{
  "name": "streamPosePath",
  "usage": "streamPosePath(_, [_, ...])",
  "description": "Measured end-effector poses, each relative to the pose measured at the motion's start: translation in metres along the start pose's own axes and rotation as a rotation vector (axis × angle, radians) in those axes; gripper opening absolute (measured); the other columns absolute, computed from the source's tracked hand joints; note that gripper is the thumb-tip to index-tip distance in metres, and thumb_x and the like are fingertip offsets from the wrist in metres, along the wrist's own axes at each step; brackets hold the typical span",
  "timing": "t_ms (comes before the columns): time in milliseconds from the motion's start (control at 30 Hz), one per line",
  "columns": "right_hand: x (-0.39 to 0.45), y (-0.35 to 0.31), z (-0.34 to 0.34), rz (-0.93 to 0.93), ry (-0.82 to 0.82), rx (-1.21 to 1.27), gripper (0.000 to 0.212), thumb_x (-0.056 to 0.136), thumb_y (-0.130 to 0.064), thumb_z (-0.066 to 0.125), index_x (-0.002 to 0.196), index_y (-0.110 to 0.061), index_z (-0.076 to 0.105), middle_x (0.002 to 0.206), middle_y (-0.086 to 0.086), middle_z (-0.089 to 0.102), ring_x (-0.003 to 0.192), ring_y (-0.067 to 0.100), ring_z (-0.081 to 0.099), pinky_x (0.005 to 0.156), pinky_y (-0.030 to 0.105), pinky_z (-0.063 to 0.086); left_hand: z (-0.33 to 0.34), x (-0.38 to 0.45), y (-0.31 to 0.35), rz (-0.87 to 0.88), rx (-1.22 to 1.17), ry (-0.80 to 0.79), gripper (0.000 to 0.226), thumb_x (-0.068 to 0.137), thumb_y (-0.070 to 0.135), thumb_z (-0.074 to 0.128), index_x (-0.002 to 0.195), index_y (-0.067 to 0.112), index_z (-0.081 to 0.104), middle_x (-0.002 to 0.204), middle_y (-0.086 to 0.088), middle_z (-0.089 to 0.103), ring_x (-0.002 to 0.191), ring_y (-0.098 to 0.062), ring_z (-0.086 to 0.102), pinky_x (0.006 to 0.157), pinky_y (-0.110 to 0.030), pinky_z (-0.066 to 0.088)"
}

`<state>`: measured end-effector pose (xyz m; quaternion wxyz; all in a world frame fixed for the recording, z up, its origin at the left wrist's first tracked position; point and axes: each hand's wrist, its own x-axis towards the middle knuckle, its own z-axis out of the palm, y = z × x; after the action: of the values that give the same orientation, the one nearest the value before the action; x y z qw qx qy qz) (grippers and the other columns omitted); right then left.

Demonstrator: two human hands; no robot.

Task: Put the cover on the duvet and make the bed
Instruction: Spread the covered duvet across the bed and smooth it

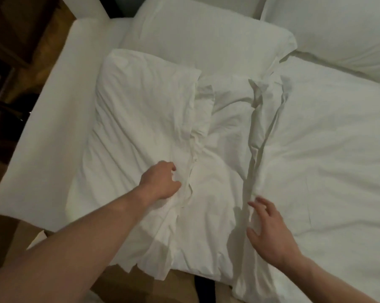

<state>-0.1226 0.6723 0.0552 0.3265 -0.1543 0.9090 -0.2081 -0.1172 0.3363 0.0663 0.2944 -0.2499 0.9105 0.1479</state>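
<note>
2 hands on bunched duvet cover: left hand clutching fabric to anchor, right hand fingers spread, smoothing.

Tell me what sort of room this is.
Most likely a bedroom, maybe a hotel room: a bed with a bare white mattress, two white pillows at its head, and a crumpled white duvet under both hands.

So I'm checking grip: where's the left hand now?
In the head view, the left hand is left of centre, gripping a bunched fold of the white cover, across from the right hand.
</note>
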Motion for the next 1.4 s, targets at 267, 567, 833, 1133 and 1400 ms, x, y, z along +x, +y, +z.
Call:
streamPosePath(267, [0.137, -0.010, -0.092, 0.257, 0.562, 0.236, 0.080, 0.074, -0.048, 0.083, 0.136, -0.016, 0.044, 0.133, 0.010, 0.048, 0.118, 0.035, 0.056, 0.094, 0.048, 0.050, -0.045, 0.111, 0.067, 0.047, -0.096, 0.196, 0.086, 0.080, 0.044, 0.070, 0.152, 0.022, 0.030, 0.163, -0.002, 0.012, 0.142, -0.033, 0.030, 0.108, -0.043, 0.042])
streamPosePath(567, [0.162, 0.003, -0.083, 0.319, 0.343, 0.096, 0.020, 0.089, -0.038, 0.058, 0.090, -0.019, 0.051, 0.086, 0.009, 0.066, 0.076, 0.035, 0.060, 0.070, 0.040, 0.050, -0.014, 0.130, 0.067, 0.076, 0.064, -0.014, 0.100, 0.083, 0.036, 0.071, 0.161, 0.029, 0.008, 0.169, -0.001, -0.011, 0.153, -0.032, 0.013, 0.120, -0.043, 0.029])
streamPosePath(833, [0.127, -0.021, -0.091, -0.057, 0.420, 0.154, 0.027, 0.084, -0.026, 0.061, 0.072, -0.020, 0.037, 0.057, -0.001, 0.046, 0.057, 0.027, 0.045, 0.055, 0.041, 0.039, -0.027, 0.125, 0.066, 0.124, 0.088, -0.081, 0.089, 0.084, 0.041, 0.064, 0.160, 0.025, 0.020, 0.170, -0.001, -0.003, 0.151, -0.027, 0.027, 0.117, -0.039, 0.034])
streamPosePath(1133, [0.103, 0.006, -0.053, 0.054, 0.203, 0.098, 0.057, 0.085, -0.026, 0.066, 0.139, -0.022, 0.051, 0.137, 0.002, 0.050, 0.125, 0.025, 0.051, 0.107, 0.035, 0.042, -0.019, 0.089, 0.123, 0.216, 0.112, 0.037, 0.079, 0.085, 0.044, 0.061, 0.156, 0.025, 0.031, 0.168, -0.005, 0.014, 0.145, -0.030, 0.034, 0.118, -0.041, 0.030])
streamPosePath(1400, [0.040, 0.063, -0.028, 0.100, -0.011, -0.235, 0.084, 0.083, -0.071, 0.016, 0.161, -0.037, 0.016, 0.171, -0.004, 0.004, 0.157, 0.029, 0.006, 0.126, 0.047, 0.013, 0.021, 0.061, 0.225, 0.103, -0.631, -0.221, 0.072, 0.084, 0.057, 0.069, 0.142, 0.018, 0.052, 0.142, -0.003, 0.058, 0.126, -0.023, 0.058, 0.104, -0.032, 0.046])
